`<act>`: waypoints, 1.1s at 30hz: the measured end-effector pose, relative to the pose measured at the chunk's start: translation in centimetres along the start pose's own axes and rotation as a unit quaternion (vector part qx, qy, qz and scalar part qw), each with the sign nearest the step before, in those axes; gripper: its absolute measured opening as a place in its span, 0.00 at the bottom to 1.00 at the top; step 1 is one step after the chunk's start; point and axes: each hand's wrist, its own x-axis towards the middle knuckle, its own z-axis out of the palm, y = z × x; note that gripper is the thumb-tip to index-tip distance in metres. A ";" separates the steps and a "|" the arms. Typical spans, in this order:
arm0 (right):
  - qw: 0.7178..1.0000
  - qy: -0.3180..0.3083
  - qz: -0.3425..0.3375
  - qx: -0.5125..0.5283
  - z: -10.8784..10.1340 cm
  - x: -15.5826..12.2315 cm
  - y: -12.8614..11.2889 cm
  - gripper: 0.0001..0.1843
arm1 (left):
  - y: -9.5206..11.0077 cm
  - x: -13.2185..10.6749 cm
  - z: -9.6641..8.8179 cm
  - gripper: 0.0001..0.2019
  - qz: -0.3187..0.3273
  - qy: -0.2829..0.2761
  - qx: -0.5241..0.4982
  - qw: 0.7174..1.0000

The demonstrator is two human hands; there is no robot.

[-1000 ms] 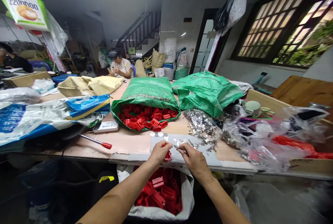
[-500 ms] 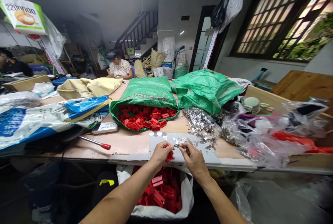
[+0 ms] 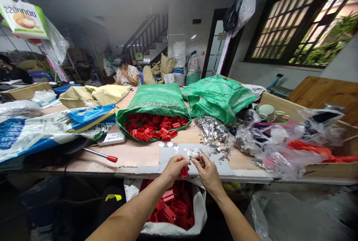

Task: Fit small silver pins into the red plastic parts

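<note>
My left hand is closed on a red plastic piece, which hangs below its fingertips. Close beside it on the right, my right hand is closed in a pinch. A bit of yellow shows within its curled fingers, too small to name. Between the two sets of fingertips is a tiny metallic part, and I cannot tell which hand grips it. Both hands are over a grey mat at the table's front edge. Small silvery metal pieces lie scattered just behind them.
Below the table edge, a white sack holds red pieces. A green woven sack spills more. Beside it are another green sack and a bag of metal pieces. A red-tipped lever sticks out at left. Someone sits behind.
My hands stay close together at the mat, with only slight finger movement. The view has shifted a little. The person at the back has raised a hand to their face.
</note>
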 end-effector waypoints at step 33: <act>0.997 -0.016 0.023 0.078 0.8 -0.5 1.3 0.18 | -0.3 0.1 -0.4 0.10 -0.024 -0.013 -0.005 1.000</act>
